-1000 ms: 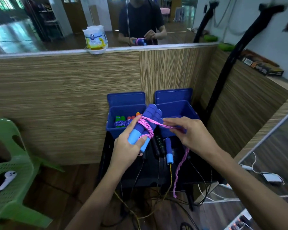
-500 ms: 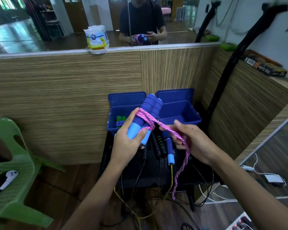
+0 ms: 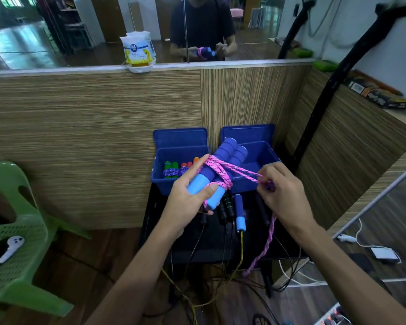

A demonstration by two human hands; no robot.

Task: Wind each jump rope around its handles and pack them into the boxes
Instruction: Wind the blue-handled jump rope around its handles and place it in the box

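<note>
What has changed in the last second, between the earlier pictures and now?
The right hand, pinching the pink rope, dropped low beside the blue handles half a second ago and has now come back up to the right, pulling the rope taut across them. More turns now lie on the handles. The left hand still grips the handle pair, and both blue boxes stayed in place.

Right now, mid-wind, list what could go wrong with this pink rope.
1. The loose pink rope tail hangs down among the black and yellow cords below; it may snag as the right hand pulls.
2. The wraps cross loosely over the blue handles; if the left hand eases its grip, they could slip off.
3. The bundle sits above the left box, which already holds wound ropes; packing there could be tight.
</note>
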